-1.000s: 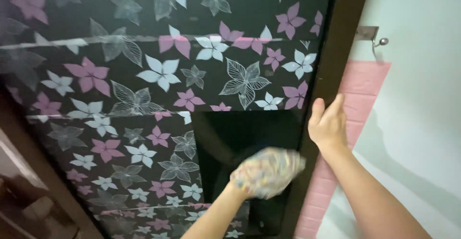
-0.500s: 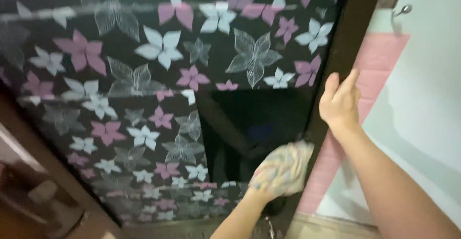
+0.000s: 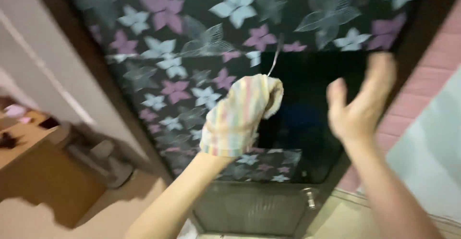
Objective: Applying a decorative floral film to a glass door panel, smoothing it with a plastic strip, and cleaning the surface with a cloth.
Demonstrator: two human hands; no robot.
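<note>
A tall door [image 3: 201, 42] covered in black film with pink, white and grey flowers fills the view. A plain black glossy panel [image 3: 312, 109] sits in its lower right part. My left hand [image 3: 240, 119] is wrapped in a pastel striped cloth and is held up against the door, at the left edge of the black panel. My right hand [image 3: 360, 104] is raised in front of the door's right edge, fingers spread, blurred, holding nothing. Whether it touches the door I cannot tell.
A grey slatted section [image 3: 249, 212] with a small metal latch [image 3: 309, 198] forms the door's bottom. Pink tiles [image 3: 422, 99] and a pale wall lie to the right. A brown cabinet [image 3: 33, 171] and a grey round object [image 3: 98, 159] stand at the left on the beige floor.
The view has tilted down, showing the door's bottom and the floor. My left hand with the cloth moved left and up off the black panel. My right hand came off the door's edge.
</note>
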